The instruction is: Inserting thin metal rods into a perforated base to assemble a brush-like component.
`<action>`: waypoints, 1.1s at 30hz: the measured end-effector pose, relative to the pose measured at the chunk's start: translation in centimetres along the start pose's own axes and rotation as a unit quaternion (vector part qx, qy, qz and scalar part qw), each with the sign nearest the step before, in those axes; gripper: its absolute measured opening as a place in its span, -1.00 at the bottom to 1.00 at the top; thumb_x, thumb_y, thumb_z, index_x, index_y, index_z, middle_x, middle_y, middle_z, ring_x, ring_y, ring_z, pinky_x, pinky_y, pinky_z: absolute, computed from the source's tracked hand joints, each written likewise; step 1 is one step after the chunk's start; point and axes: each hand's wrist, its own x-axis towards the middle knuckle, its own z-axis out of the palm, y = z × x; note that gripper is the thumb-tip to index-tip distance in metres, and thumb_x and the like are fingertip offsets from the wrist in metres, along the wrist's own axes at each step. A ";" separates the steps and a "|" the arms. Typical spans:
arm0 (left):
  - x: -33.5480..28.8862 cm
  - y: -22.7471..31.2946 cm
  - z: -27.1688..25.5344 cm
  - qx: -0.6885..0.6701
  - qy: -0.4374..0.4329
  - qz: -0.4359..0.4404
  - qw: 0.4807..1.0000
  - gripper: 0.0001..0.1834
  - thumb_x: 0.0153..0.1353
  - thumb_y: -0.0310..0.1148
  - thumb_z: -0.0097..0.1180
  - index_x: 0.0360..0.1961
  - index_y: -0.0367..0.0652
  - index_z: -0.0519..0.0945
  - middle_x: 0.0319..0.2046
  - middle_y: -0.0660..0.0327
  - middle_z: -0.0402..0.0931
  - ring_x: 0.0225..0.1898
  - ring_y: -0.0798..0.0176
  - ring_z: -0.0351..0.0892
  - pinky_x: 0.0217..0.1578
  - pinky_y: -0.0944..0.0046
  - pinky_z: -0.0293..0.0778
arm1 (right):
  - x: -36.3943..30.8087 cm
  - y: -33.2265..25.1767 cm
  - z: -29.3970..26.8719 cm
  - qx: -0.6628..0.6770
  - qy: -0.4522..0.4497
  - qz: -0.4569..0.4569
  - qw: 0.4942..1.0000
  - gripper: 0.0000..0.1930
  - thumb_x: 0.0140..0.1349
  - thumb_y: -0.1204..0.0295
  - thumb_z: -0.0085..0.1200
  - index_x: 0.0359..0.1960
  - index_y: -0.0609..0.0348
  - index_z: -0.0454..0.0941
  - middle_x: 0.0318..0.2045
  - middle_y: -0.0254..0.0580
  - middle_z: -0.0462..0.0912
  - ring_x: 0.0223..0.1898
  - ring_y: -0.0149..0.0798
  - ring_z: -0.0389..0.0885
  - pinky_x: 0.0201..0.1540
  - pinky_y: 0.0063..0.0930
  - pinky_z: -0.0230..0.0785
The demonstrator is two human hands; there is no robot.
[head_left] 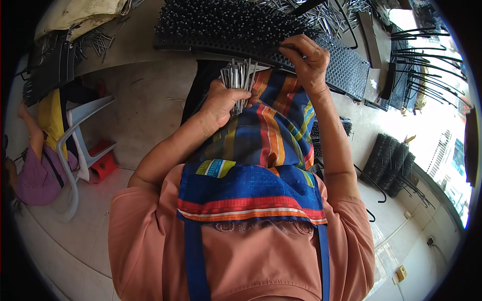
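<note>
1 long black perforated panel (346, 70) spans the far side of the scene, its near edge just beyond the lap; dark bristles (221, 25) crowd its left and middle, while its right end shows rows of holes. Pale floor (145, 105) separates the striped apron (271, 125) from 1 grey chair (95, 108) at left, with room beside the left elbow. Both forearms reach forward, elbows bent. The left hand (226, 98), thumb laid across the front, is closed around 1 bundle of thin metal strips (238, 75), too many to count, below the near edge. The right hand (309, 60) arches over that edge, fingers curled, fingertips close together; whether they grip anything I cannot tell.
</note>
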 end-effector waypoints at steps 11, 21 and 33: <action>-0.3 0.3 0.6 -0.016 0.010 0.001 1.000 -0.78 0.07 -0.65 0.11 -0.21 -0.42 0.60 -0.35 -0.02 0.67 -0.39 0.14 0.70 -0.36 0.24 0.63 | -0.2 -1.2 1.4 -0.081 -0.013 0.003 0.997 -0.87 0.01 0.65 0.25 -0.36 0.27 0.65 -0.48 -0.20 0.61 -0.49 -0.34 0.60 -0.42 -0.55 0.42; -0.5 0.7 0.4 -0.069 -0.025 -0.002 0.997 -0.70 0.04 -0.68 0.08 -0.15 -0.35 0.61 -0.35 0.02 0.67 -0.39 0.13 0.70 -0.37 0.24 0.61 | -4.1 -1.6 3.2 -0.103 0.090 0.115 0.984 -0.90 0.09 0.53 0.25 -0.35 0.26 0.66 -0.58 -0.28 0.58 -0.54 -0.45 0.54 -0.47 -0.55 0.37; -0.5 0.0 1.4 -0.045 0.017 0.013 0.999 -0.78 0.09 -0.66 0.13 -0.20 -0.34 0.61 -0.36 0.04 0.66 -0.41 0.17 0.70 -0.40 0.23 0.63 | -5.3 -3.6 2.0 0.283 0.123 0.393 0.866 -0.97 0.15 0.53 0.22 -0.41 0.21 0.65 -0.67 -0.45 0.48 -0.69 -0.62 0.29 -0.62 -0.72 0.07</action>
